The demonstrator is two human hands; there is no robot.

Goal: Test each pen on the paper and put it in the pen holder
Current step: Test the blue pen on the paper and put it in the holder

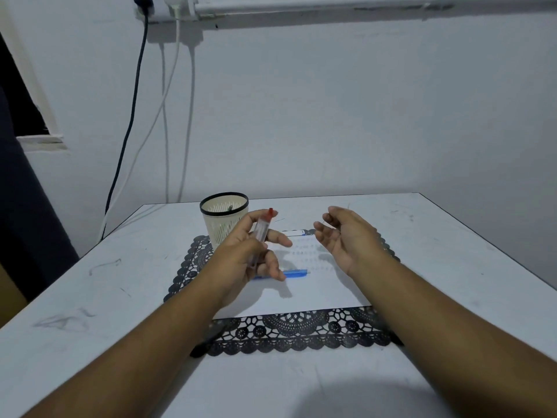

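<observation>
My left hand (251,251) held a clear pen with a red cap (261,232) above the paper (316,291), fingers curled around it. My right hand (343,236) hovered loosely open, holding nothing. The pen holder (224,218) stood just behind on the desk (120,282).

A clear red-tipped pen (261,233) stands tilted above the white paper (313,291); a blue pen (294,273) lies on it; the cream holder (224,220) stands behind-left.

A pale wall (331,116) backs a scuffed white table (90,297); cables (164,116) hang from sockets (168,7) up left.
</observation>
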